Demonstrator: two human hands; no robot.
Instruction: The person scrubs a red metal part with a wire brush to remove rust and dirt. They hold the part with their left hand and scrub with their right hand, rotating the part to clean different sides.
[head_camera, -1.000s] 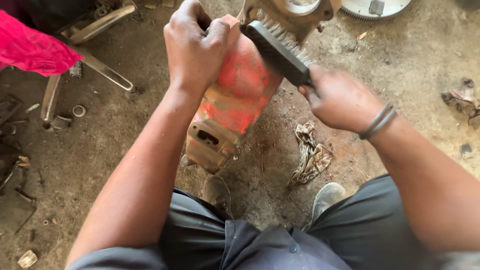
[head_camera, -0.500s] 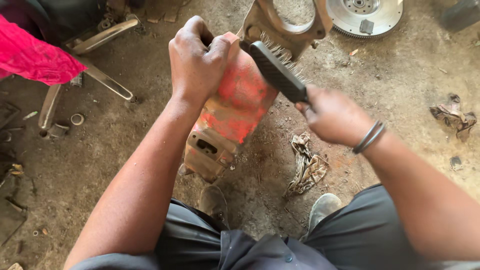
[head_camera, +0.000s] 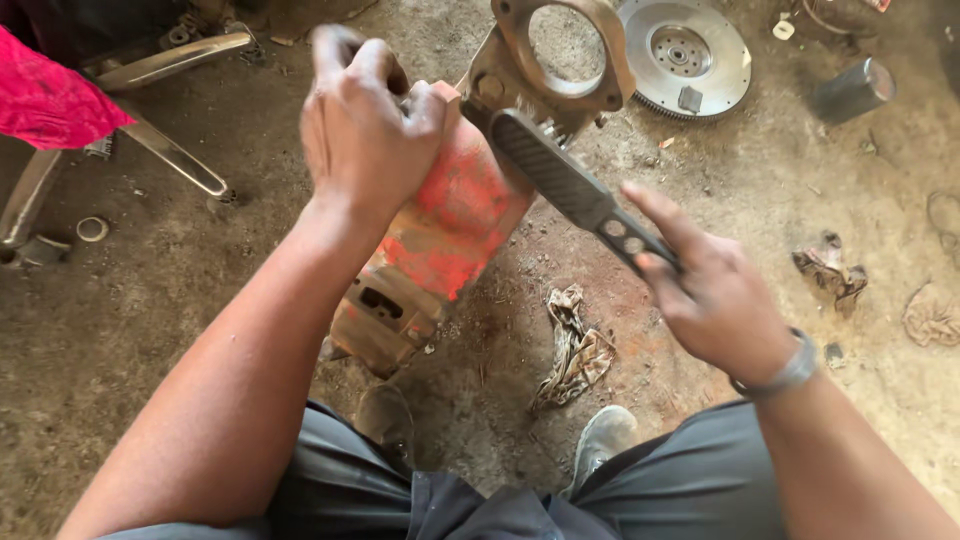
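While the left hand (head_camera: 365, 130) grips the upper end of the housing (head_camera: 450, 225), fingers wrapped over its top edge, the right hand (head_camera: 715, 290) is closed on the handle of the brush (head_camera: 570, 185), index finger stretched along it. That housing is a rusty metal casting with patches of orange-red paint; it stands tilted on the dirt floor (head_camera: 750, 190) in front of the person's knees, its lower end with a rectangular slot resting near the left shoe (head_camera: 385, 420). At its top sits a flange (head_camera: 562, 55) with a large round hole. The brush is dark, with a textured back turned to the camera (the bristles face away), and its head lies against the housing just below the flange. A bangle (head_camera: 790, 372) circles the right wrist.

On the floor beside the housing lies a crumpled rag (head_camera: 575, 350), just ahead of the right shoe (head_camera: 600, 440). A second rag (head_camera: 830, 272) lies farther right. Beyond the flange rests a toothed flywheel (head_camera: 685, 55), and near it a grey cylinder (head_camera: 850, 90) on its side. At upper left a pink cloth (head_camera: 50, 100) hangs over the metal legs of a chair (head_camera: 170, 60), with a small ring (head_camera: 92, 229) on the ground nearby.
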